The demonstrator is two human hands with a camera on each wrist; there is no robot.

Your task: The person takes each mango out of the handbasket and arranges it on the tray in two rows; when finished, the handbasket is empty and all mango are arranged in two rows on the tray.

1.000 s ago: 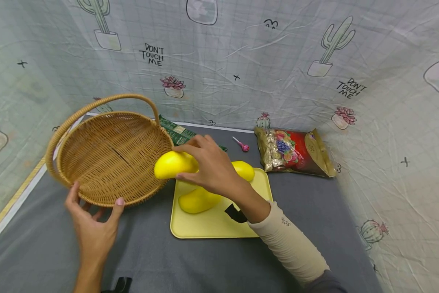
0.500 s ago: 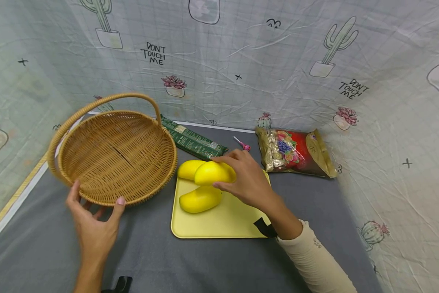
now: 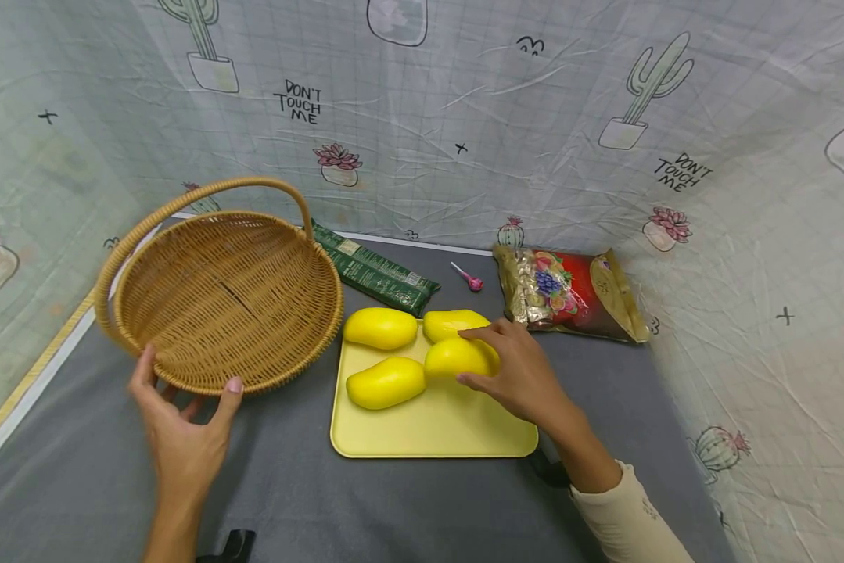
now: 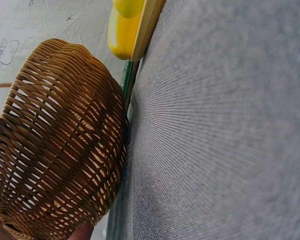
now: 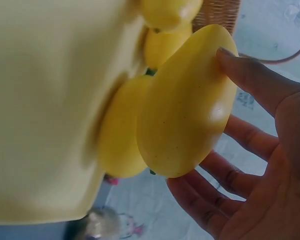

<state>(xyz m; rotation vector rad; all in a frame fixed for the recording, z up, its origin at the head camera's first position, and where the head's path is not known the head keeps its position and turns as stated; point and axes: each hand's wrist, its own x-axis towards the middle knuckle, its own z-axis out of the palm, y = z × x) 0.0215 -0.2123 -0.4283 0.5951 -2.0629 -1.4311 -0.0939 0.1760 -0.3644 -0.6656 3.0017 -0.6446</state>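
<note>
My right hand point(image 3: 516, 371) holds a yellow mango point(image 3: 458, 358) between thumb and fingers over the right part of a pale yellow tray point(image 3: 429, 430). In the right wrist view the held mango point(image 5: 190, 105) overlaps the one behind it; whether they touch I cannot tell. Two mangoes, one at the back point(image 3: 379, 328) and one in front point(image 3: 386, 383), lie on the tray's left side. Another mango point(image 3: 453, 322) lies at the back right, partly covered by my fingers. My left hand point(image 3: 185, 438) grips the near rim of a wicker basket point(image 3: 253, 340), thumb on the edge.
Behind the tray lies a long green packet point(image 3: 382, 274), with a pink lollipop point(image 3: 474, 283) to its right. A red and gold candy bag point(image 3: 569, 293) sits at the back right. A printed curtain point(image 3: 422, 188) hangs behind the grey tabletop point(image 3: 365, 508).
With a mango in its grasp, my right hand has travelled rightward from beside the basket and closer to me. The back mangoes now show more fully. My left hand stays on the basket.
</note>
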